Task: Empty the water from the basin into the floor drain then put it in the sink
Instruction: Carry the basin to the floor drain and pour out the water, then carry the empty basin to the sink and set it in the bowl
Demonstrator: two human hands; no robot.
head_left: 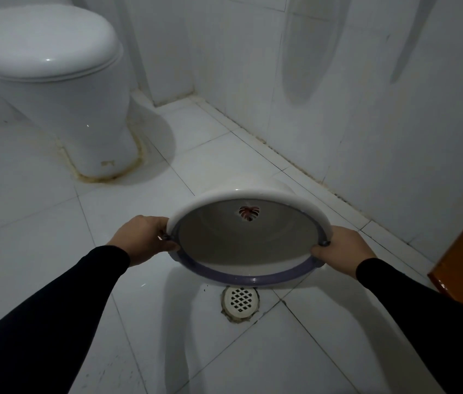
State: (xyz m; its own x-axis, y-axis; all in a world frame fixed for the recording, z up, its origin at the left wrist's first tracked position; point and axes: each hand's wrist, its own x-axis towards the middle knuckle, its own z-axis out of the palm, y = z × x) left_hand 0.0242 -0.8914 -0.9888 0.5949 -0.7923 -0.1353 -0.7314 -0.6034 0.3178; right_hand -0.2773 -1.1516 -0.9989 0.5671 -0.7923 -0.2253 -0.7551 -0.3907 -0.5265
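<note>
**Tipping the basin over the floor drain**

Held in both hands, the basin (248, 237) is tilted steeply toward the person, its mouth facing the camera and its lower, purple-edged rim hanging just above the floor drain (240, 304). No stream of water shows at the lip, and the inside looks drained or nearly so; in the dim light I cannot rule out a thin film.

It looks like a thin-walled plastic bowl with a rolled rim, so it should be light once empty and a little springy if squeezed hard. Wet plastic is likely slippery, which makes the thick rim the sensible place to hold, at two opposite points, as is done here.

The left hand (143, 240) clasps the rim on its side, fingers curled round the edge with the thumb lying over the lip. The right hand (344, 248) mirrors it across the bowl, closed on the rim in the same way. Both forearms, in dark sleeves, reach forward and down, wrists rolled so the bowl's base points away toward the wall (366, 95).

A toilet (54, 81) stands well apart, to the left. The sink is not in view, so the carry will need a turn away from this corner.
</note>
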